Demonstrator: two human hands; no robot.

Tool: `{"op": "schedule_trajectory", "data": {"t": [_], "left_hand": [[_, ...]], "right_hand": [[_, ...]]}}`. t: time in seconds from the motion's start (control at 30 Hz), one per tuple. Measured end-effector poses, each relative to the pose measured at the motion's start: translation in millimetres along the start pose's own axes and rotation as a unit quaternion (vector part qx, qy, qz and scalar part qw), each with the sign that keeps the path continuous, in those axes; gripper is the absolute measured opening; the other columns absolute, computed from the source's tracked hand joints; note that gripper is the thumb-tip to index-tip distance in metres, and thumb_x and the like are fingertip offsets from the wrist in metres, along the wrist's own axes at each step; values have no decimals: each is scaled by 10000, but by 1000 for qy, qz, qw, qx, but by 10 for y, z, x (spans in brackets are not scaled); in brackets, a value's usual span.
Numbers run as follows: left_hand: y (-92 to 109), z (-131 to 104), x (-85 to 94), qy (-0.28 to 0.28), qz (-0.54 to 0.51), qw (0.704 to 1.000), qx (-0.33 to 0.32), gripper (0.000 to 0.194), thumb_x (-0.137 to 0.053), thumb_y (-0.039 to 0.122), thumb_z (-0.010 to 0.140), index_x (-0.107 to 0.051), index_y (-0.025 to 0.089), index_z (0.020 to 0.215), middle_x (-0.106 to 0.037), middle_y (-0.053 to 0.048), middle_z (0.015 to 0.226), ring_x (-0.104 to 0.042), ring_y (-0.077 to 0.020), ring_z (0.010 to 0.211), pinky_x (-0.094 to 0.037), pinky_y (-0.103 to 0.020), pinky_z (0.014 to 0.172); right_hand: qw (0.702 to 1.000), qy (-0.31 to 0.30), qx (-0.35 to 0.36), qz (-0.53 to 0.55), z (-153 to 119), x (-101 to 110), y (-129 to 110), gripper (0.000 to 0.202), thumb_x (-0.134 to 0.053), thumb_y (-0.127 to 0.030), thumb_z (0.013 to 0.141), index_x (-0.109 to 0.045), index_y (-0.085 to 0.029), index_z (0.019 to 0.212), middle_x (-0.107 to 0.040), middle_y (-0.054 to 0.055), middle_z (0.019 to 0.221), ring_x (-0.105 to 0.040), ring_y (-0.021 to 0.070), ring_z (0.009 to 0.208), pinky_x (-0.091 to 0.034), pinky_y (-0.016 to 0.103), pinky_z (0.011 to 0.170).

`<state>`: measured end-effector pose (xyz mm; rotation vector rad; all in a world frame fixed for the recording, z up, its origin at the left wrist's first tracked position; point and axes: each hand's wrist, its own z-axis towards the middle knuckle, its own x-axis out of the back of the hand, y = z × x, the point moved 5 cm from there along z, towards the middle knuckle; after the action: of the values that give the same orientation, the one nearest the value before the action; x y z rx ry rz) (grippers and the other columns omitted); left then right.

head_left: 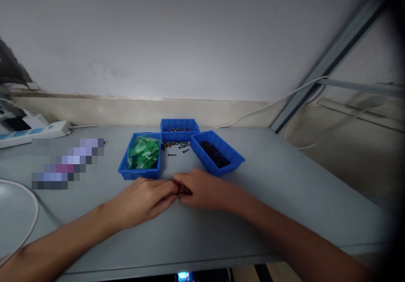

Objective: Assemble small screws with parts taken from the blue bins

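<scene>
The flat grey tabletop is showing one plain tone. The left rectangular blue plastic bin, far rectangular blue plastic bin and right rectangular blue plastic bin are matching. Shiny green plastic packets are filling the left; slim black pieces are darkening the right.

Behind the far edge of the grey table stands a pale wall, a beige band along its foot. A metal post slants up from the far right corner. A dark patch shows above the far edge's left end. Light is dim; a bluish glow shows below the near edge.
</scene>
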<state>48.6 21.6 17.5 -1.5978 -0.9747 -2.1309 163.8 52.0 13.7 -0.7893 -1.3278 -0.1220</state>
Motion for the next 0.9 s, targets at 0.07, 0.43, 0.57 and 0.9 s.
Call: {"op": "schedule_trajectory", "data": {"t": [0.07, 0.43, 0.57, 0.9], "left_hand": [[43, -6, -8, -2, -7, 999, -35, 156, -376, 224, 903, -526, 182, 889, -593, 4, 795, -563, -113, 669, -397, -223, 576], [-125, 13, 25, 17, 74, 995, 69, 180, -389, 263, 888, -531, 177, 817, -580, 9, 670, -568, -131, 585, -362, -226, 506], [-175, 15, -12, 0, 104, 989, 103, 208, -361, 284, 895, -523, 181, 818, -597, -3, 670, -582, -158, 582, -349, -241, 493], [-159, 22, -59, -7, 8, 995, 98, 179, -381, 265, 875, -514, 169, 802, -594, -3, 660, -564, -129, 553, -361, -221, 489]], "right_hand": [[1000, 4, 8, -4, 1, -9, -16, 67, -520, -205, 757, -457, -186, 742, -542, -21, 670, -470, 102, 585, -277, 220, 517], [999, 32, -30, -18, -1, 66, 54, 47, -494, -157, 754, -503, -169, 798, -573, 1, 687, -506, 123, 628, -304, 230, 548], [997, 50, -47, 41, -1, 125, 51, 73, -486, -184, 785, -525, -173, 846, -576, -13, 656, -509, 108, 608, -321, 215, 544], [994, 55, 6, 90, 8, 130, -54, 83, -517, -234, 803, -536, -172, 855, -600, -5, 731, -536, 100, 657, -377, 209, 595]]}}
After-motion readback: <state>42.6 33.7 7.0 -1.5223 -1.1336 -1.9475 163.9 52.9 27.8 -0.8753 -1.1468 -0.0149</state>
